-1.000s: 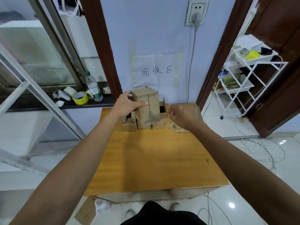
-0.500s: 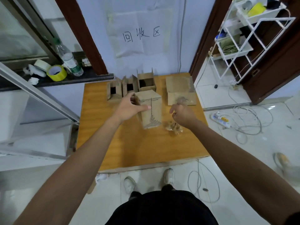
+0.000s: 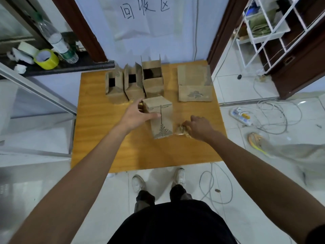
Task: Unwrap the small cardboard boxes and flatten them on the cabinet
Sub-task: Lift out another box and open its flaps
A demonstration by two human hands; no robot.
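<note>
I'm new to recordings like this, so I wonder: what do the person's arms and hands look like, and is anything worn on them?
Both arms are bare. The left hand and right hand have no gloves, and I see no watch, ring or bracelet. Only at the lower right corner does a dark sleeve edge seem to show.

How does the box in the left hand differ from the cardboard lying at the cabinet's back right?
The closed box stands upright, a full block; the flattened box lies flat with flaps spread. The left hand grips the closed box; nothing touches the flattened box. Both are brown cardboard with a dark printed mark.
</note>
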